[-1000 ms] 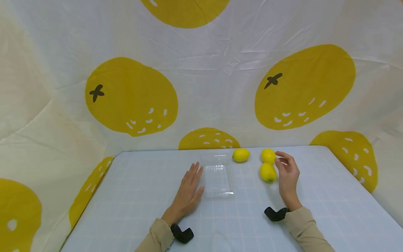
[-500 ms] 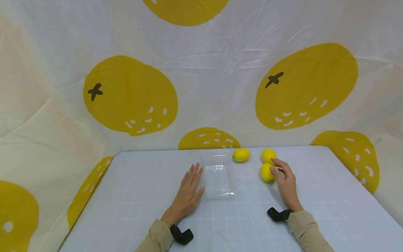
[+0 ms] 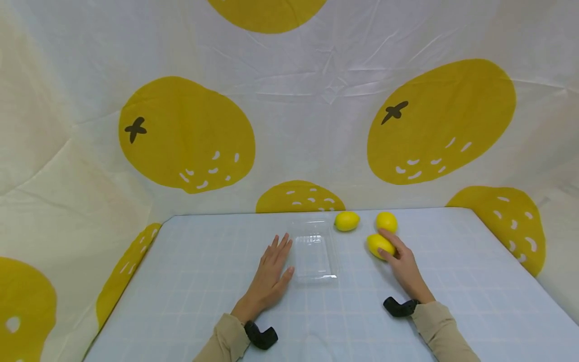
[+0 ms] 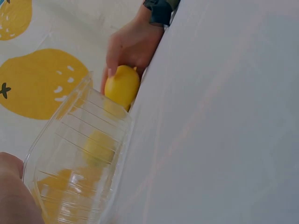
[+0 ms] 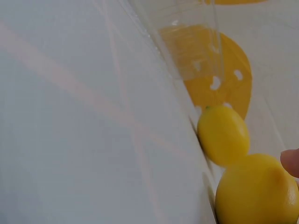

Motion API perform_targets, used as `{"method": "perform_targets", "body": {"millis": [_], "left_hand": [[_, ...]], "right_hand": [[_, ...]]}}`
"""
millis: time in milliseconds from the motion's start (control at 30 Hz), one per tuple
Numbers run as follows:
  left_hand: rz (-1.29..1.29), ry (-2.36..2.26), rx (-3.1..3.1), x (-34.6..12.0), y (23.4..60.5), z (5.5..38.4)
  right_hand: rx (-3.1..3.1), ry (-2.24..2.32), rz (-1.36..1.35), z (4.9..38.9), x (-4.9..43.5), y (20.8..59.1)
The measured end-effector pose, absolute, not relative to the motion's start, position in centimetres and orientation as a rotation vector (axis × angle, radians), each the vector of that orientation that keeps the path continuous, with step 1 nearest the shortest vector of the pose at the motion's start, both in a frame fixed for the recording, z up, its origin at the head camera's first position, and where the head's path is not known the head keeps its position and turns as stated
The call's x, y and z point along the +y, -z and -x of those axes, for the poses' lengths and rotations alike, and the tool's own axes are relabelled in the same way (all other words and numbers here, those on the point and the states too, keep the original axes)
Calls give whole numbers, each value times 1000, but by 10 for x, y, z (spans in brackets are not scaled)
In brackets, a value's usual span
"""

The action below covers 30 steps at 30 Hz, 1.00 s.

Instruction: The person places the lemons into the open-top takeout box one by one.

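Lowest in the head view are tan cloth sleeves (image 3: pixel 226 334), with a small black plastic piece (image 3: pixel 262 337) by each wrist. Left of the middle, the left hand (image 3: pixel 267 279) has straight fingers, a little apart, holding nothing. Beside it is a clear plastic box with ridged sides (image 3: pixel 312 254); I can't tell if they touch. Toward the right, the right hand (image 3: pixel 404 266) pinches a smooth, oval yellow lemon (image 3: pixel 378 245) over the pale blue checked counter (image 3: pixel 203 261). Just behind is a round-looking yellow lemon (image 3: pixel 386 221); another plump yellow lemon (image 3: pixel 347 221) sits by the box's top right corner. At the back hangs a white cloth with big yellow fruit (image 3: pixel 312 115). I think the pinched lemon could slip and roll, since it looks smooth and just fingertips hold it. A bump could slide the box, which looks light. The left wrist view shows the box's tall wall, which looks flat from above. The right wrist view shows just two lemons; the head view shows three.
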<state>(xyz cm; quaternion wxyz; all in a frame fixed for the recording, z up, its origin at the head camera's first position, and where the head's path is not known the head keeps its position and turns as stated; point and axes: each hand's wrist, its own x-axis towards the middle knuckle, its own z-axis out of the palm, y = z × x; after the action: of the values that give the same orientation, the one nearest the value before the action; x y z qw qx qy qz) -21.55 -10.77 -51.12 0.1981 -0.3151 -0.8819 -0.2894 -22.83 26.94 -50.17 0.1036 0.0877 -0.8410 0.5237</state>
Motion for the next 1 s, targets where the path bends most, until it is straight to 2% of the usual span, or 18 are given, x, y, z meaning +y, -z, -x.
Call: {"method": "perform_targets", "body": {"millis": [600,1000], "left_hand": [[879,850,-2482,-108,511,215],[883,848,-2482,-108,510,216]], "right_hand": [[-2504,-1648,-506,225,262,500],[-2565,-1491,-411,226,253,503]]}}
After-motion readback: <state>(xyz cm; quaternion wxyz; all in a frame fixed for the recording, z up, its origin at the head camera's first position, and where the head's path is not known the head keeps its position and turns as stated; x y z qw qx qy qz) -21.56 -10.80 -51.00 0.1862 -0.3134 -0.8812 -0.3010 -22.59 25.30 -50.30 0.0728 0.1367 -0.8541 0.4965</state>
